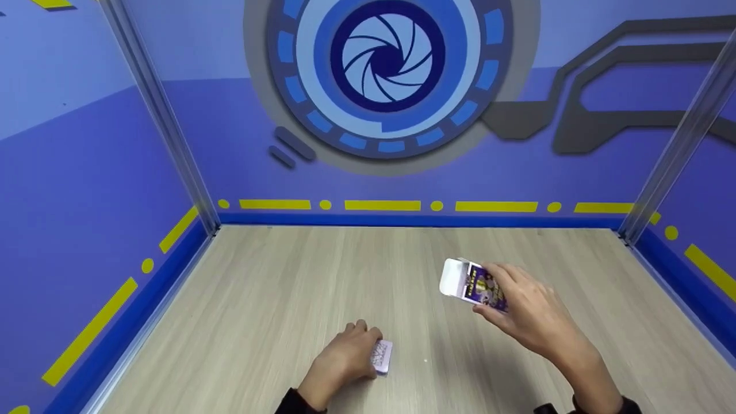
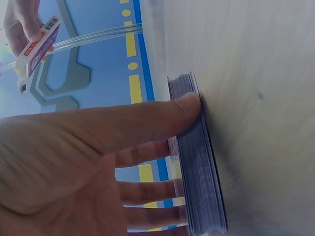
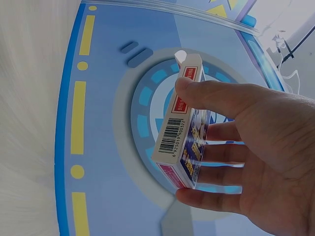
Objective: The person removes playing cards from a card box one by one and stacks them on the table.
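A deck of cards lies on the table, gripped by my left hand. In the left wrist view the thumb presses one long side of the deck, and the fingers reach round the far side. My right hand holds a small card box up above the table, its white end flap folded open to the left. The right wrist view shows the barcode side of the box, with the thumb on that narrow side and the fingers on the opposite side.
The wood-grain table is enclosed by blue printed panels at the back, left and right. Clear corner posts stand at the back corners. A small white speck lies right of the deck.
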Demonstrator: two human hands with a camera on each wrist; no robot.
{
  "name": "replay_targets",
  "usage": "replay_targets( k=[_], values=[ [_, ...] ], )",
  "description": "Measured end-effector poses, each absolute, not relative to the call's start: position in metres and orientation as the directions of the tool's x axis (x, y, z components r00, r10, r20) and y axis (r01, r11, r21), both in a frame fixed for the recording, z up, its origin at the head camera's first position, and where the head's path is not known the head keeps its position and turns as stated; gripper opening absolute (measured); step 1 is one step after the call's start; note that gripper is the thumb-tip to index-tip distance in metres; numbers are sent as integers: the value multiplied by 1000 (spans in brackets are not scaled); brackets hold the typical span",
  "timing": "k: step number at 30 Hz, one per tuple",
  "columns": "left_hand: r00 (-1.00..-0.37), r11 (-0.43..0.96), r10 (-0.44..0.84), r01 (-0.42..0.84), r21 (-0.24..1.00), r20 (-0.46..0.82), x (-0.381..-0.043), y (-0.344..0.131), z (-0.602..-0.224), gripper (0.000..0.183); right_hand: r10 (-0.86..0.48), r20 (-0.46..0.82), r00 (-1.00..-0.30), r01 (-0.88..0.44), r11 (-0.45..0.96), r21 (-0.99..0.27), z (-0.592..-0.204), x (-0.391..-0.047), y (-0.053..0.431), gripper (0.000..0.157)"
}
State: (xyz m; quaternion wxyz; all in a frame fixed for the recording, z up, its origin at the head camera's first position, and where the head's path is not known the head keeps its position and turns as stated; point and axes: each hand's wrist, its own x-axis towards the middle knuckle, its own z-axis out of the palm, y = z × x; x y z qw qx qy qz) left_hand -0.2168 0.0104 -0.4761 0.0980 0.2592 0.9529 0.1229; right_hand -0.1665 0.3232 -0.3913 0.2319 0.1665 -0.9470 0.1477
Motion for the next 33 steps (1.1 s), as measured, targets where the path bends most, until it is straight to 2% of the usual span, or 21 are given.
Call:
replay_targets(
  k=[12, 19, 24, 27, 29, 33],
  values=[
    [-847, 836, 515, 463, 294, -130, -218, 10, -474, 63, -245, 472, -847, -375, 904, -203, -390, -167, 322, 67],
    [-840, 832, 513, 434, 346, -180, -219, 7, -471, 80, -240, 468, -850, -371, 904, -211, -391, -167, 322, 67],
    [-856, 816, 496, 402, 415, -145, -224, 4, -468, 86, -229, 461, -857, -363, 904, -225, -391, -167, 322, 67],
    [-874, 806, 484, 425, 413, -46, -227, 3, -465, 79, -221, 461, -860, -359, 903, -237, -391, -167, 321, 67],
    [-879, 792, 470, 458, 403, 75, -229, 5, -462, 70, -215, 458, -862, -356, 902, -245, -391, -167, 321, 66],
    [-830, 722, 408, 548, 423, 380, -227, 12, -454, 32, -207, 441, -873, -344, 903, -257, -392, -167, 319, 68]
  ],
)
